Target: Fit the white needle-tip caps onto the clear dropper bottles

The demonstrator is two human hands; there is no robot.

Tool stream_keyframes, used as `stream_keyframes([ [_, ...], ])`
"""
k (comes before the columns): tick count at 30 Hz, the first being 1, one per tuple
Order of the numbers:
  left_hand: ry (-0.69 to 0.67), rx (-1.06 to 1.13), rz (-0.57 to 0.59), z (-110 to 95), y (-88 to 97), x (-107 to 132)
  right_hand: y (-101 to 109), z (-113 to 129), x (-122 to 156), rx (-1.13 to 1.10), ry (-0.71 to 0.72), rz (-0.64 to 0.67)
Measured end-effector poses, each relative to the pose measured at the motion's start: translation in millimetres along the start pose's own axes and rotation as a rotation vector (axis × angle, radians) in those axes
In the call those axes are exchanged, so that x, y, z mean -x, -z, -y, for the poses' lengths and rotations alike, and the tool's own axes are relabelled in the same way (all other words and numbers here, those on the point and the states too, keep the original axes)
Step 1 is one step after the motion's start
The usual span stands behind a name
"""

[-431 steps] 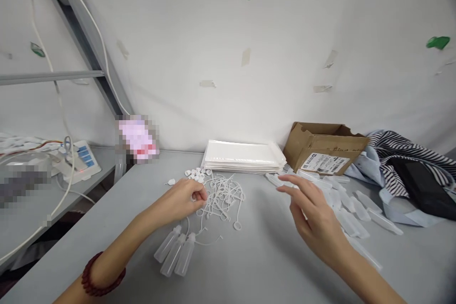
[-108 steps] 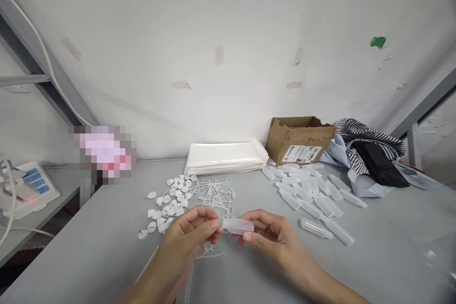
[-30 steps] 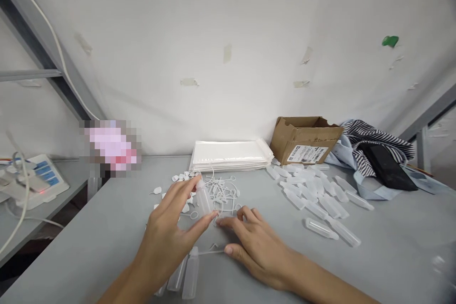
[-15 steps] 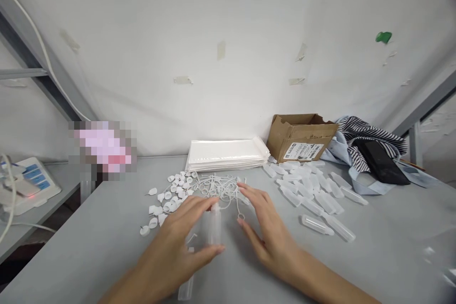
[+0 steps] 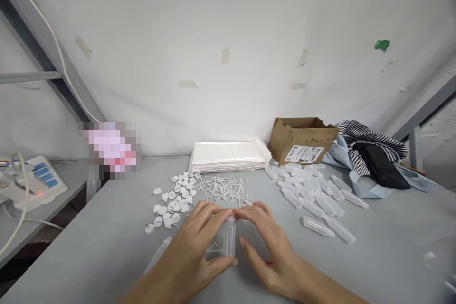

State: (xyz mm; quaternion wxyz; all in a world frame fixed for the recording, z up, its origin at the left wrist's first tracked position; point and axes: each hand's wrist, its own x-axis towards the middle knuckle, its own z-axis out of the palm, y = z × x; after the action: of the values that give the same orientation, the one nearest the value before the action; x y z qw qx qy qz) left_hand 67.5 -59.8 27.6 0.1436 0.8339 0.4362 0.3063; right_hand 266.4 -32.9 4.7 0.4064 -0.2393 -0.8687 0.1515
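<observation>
My left hand [image 5: 199, 242] holds a small translucent plastic bottle [image 5: 230, 238] upright, the thumb at its base and the fingers at its top. The fingertips of my right hand [image 5: 269, 247] meet the left fingertips at the bottle's narrow top; its thumb stays apart and no held thing shows. Beyond my hands lies a tangle of thin white sticks with ring ends [image 5: 228, 188], with loose white caps [image 5: 177, 205] to its left. Another clear bottle [image 5: 158, 254] lies partly hidden behind my left wrist, and a bent white piece [image 5: 213, 248] shows behind the held bottle.
Many translucent bottles [image 5: 311, 190] lie on the right of the grey table [image 5: 96, 242]. White padded envelopes [image 5: 231, 156] and a cardboard box [image 5: 302, 140] stand along the wall. Striped cloth and a black case [image 5: 381, 164] are at far right. A power strip [image 5: 44, 183] sits left.
The held bottle and my left hand have shifted right. My right fingertips have come to the bottle's top. The view has turned slightly left.
</observation>
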Motion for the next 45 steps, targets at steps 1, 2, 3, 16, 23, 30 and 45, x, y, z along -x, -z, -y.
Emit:
stream_keyframes([
  [1, 0.003, -0.013, -0.011, 0, -0.3, 0, 0, 1, -1, -0.013, -0.006, -0.003],
  [2, 0.007, -0.024, -0.022, -1, -0.9, 1, 0, 1, -1, -0.022, -0.009, -0.004],
  [3, 0.011, -0.032, -0.03, -1, -1.7, 2, 1, 2, -2, -0.027, -0.009, -0.006],
  [16, 0.081, -0.051, 0.052, -1, -2.6, 4, -2, -4, -3, -0.008, -0.012, -0.078],
  [23, 0.082, -0.059, 0.056, -4, 0.3, 0, -1, -10, -2, 0.098, 0.073, -0.108],
  [30, 0.161, -0.076, 0.2, -5, 12.0, -1, -2, -7, 1, 0.168, 0.128, -0.007],
  [45, 0.377, -0.315, 0.556, -22, 31.7, 3, -23, -2, 6, 0.169, 0.166, 0.071],
])
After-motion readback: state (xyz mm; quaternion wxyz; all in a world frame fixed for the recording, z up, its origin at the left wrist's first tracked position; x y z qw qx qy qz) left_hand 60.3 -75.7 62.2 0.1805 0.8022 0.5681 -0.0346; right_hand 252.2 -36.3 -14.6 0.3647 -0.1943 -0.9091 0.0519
